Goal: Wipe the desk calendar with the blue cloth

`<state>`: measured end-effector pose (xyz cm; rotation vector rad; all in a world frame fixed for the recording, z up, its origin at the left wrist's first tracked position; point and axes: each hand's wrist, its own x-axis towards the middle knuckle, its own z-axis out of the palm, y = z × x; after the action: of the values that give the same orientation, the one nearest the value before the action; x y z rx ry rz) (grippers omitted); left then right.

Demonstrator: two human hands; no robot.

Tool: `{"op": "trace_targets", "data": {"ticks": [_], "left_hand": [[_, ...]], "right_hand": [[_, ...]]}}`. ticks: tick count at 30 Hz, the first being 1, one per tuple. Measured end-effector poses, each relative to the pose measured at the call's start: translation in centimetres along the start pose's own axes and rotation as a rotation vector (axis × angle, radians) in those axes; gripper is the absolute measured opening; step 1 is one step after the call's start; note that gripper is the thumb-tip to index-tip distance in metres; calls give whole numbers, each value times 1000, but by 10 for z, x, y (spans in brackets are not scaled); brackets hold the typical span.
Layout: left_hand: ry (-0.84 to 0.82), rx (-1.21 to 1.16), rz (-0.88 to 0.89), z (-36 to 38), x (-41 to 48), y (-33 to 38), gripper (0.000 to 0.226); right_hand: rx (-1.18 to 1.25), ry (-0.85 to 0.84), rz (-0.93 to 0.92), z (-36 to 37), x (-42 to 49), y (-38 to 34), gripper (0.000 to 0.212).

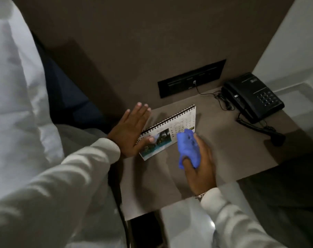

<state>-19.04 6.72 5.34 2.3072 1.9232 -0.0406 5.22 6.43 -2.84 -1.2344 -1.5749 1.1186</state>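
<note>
**Currently: Cloth at the Calendar's Right End, Left Hand Bracing**

Starting at the left, your left hand [129, 130] lies flat and open, fingers spread, with its thumb side pressing on the left end of the desk calendar [177, 125]. It grips nothing; it only pins the page.

The desk calendar rests on the brown bedside surface [223, 149], face up or nearly so. Its long axis runs from lower left to upper right, parallel to the spiral binding along the far edge.

Further right, your right hand [200, 165] is closed around the bunched blue cloth [187, 148]. The cloth's leading fold touches or hangs just over the calendar's near right corner; contact cannot be confirmed.

The unwiped face therefore lies to the left of the cloth. The coming stroke likely needs to travel leftward along the long axis, toward your bracing hand.

At the far right, a black telephone [252, 97] sits well apart from the work.
</note>
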Motion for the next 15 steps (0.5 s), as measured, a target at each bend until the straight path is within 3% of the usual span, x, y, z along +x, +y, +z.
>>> {"op": "trace_targets", "data": {"ticks": [5,15], "left_hand": [[-41,114,233,16,18,-12,98],[-26,74,352,27,23,-22,107]], "right_hand": [[-121,32,-111,34,-5,11,58],[-220,100,-270,89,7,36,64]]}}
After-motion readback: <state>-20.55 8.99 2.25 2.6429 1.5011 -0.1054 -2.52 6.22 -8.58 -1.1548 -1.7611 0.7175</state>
